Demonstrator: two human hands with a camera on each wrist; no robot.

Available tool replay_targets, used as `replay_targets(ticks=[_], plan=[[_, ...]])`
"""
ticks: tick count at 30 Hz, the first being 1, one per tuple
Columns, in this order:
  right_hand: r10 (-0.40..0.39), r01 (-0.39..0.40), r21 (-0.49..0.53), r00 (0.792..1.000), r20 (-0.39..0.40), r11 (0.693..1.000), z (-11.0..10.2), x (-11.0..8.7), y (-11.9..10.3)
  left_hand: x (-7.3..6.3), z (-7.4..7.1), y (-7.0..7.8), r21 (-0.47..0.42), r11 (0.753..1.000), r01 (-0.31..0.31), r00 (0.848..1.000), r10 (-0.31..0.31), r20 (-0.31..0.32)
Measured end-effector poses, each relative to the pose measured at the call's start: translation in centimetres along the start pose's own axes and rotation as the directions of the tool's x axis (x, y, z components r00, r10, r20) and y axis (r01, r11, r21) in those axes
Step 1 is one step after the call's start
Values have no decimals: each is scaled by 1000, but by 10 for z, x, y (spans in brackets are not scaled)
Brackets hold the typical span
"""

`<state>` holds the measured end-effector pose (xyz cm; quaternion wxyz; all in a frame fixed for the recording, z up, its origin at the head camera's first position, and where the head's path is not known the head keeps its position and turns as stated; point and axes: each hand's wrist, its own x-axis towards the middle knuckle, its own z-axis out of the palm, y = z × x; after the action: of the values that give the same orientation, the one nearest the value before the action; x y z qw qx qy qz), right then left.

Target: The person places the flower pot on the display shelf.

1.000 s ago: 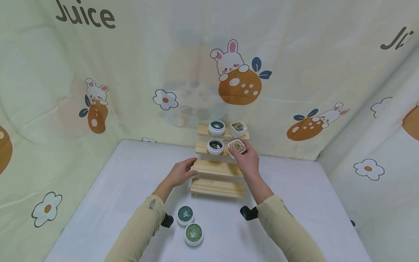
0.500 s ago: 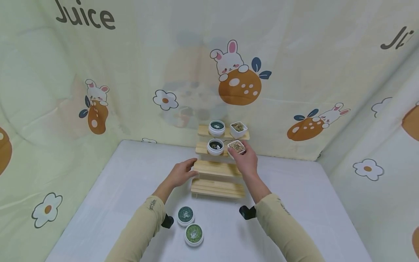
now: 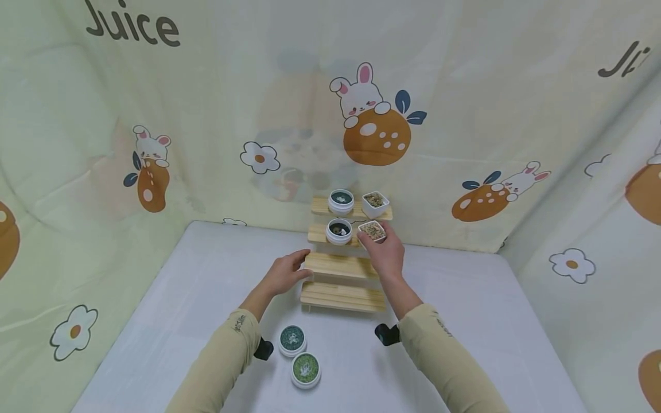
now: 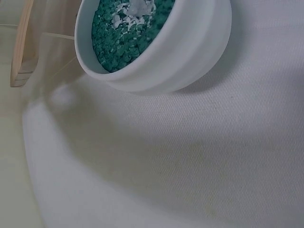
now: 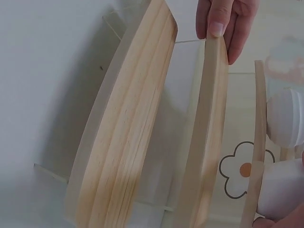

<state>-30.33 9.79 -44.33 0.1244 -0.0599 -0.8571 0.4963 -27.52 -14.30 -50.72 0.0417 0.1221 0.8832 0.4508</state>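
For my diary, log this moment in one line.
right grip: holds square pot at second-highest shelf | left grip: pinches shelf below | table: two round pots

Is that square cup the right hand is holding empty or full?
Not empty: beige bits spread wall to wall inside the square cup held by the right hand. How deep they go is hidden.

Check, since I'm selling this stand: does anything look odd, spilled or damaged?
A tiny dark speck marks the plain white table near the bottom shelf; I can't tell what it is. Otherwise, pots and stand show no spill or damage.
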Motion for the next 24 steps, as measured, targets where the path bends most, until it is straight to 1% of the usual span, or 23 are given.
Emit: replay_targets(ticks=[7,12,19,24], plan=[[-24,24,-25,1000,-19,999,1,-2,0,0,0,0,0,1000,9,1000,-9,-2],[-37,37,-9,999,-18,999,-2,-6,0,-1,-1,0,6,1000,0,1000,0,-3],[-76,76,5,996,36,997,-9,-13,5,0,0,1,9,1000,-7,1000,7,-6],[-72,72,10,996,44,997,-16,-19,6,-1,0,1,18,1000,-6,1000,6,-6]])
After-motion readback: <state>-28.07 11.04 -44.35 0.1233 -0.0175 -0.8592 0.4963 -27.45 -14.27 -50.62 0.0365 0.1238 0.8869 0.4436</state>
